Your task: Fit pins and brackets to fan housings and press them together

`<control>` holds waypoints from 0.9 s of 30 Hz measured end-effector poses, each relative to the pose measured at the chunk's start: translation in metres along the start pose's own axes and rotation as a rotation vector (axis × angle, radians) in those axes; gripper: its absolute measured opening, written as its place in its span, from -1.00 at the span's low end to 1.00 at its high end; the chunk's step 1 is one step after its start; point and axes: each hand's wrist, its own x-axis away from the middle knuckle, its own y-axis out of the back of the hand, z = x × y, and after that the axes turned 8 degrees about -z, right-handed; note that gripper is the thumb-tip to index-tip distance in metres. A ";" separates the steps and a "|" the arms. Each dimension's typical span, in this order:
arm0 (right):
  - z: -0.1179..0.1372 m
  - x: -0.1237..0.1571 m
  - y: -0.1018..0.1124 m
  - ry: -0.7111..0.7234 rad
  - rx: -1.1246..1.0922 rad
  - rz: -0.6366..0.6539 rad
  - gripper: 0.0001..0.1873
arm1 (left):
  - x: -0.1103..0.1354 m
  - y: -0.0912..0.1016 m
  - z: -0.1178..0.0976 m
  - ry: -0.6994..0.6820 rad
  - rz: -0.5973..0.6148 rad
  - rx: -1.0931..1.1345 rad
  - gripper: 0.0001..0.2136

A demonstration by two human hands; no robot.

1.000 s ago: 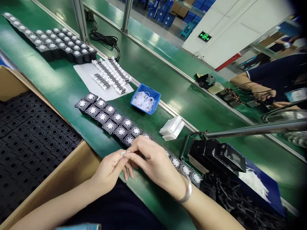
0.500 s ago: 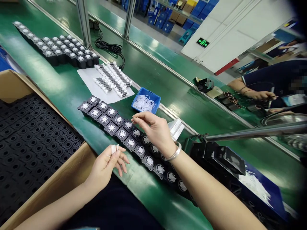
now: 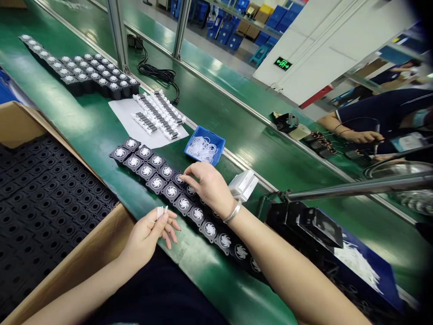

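My left hand (image 3: 149, 232) hovers over the near table edge. Its thumb and index finger are closed on a thin white piece (image 3: 165, 209); the other fingers are loosely bent. A white wrap (image 3: 159, 213), perhaps tape, goes round the index finger. Over the back row of square black housings with white swirl-shaped rotors (image 3: 156, 183), my right hand (image 3: 203, 183) has thumb and index finger pinched on a rotor's centre. Whatever lies between those fingertips is too small to make out. Behind this hand stands a blue tray (image 3: 204, 145) of thin white rings.
At left is a carton (image 3: 98, 239) of black parts. Finished-looking black units (image 3: 101, 81) stand far left, near rollers (image 3: 158, 113) on white paper. A white block (image 3: 242, 185) and blue bin (image 3: 382, 262) lie right. Across the bench, another person's hand (image 3: 367, 136) holds a tool.
My right hand has come slightly left and lower, its pinched fingertips now down at a rotor. The left hand has barely moved. The view has shifted a little.
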 end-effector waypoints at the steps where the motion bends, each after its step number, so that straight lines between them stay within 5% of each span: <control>1: 0.003 -0.001 0.005 0.024 0.042 -0.052 -0.78 | 0.000 0.000 0.000 -0.005 0.003 -0.002 -0.66; 4: 0.021 0.000 0.023 0.005 0.029 -0.225 -0.74 | -0.001 0.000 -0.002 -0.028 0.000 -0.008 -0.67; 10: 0.058 0.027 0.026 -0.008 -0.425 0.257 -0.88 | -0.001 -0.003 -0.004 -0.148 0.079 -0.060 -0.67; 15: 0.056 0.031 0.019 -0.143 -0.551 0.165 -0.76 | 0.001 -0.003 -0.005 -0.167 0.065 -0.031 -0.68; 19: 0.046 0.021 0.019 -0.340 -0.562 -0.052 -0.82 | 0.001 0.001 -0.006 -0.106 -0.058 0.023 -0.67; 27: 0.035 0.018 -0.002 -0.067 -0.253 -0.006 -0.88 | 0.002 0.015 -0.002 -0.126 -0.200 -0.021 -0.66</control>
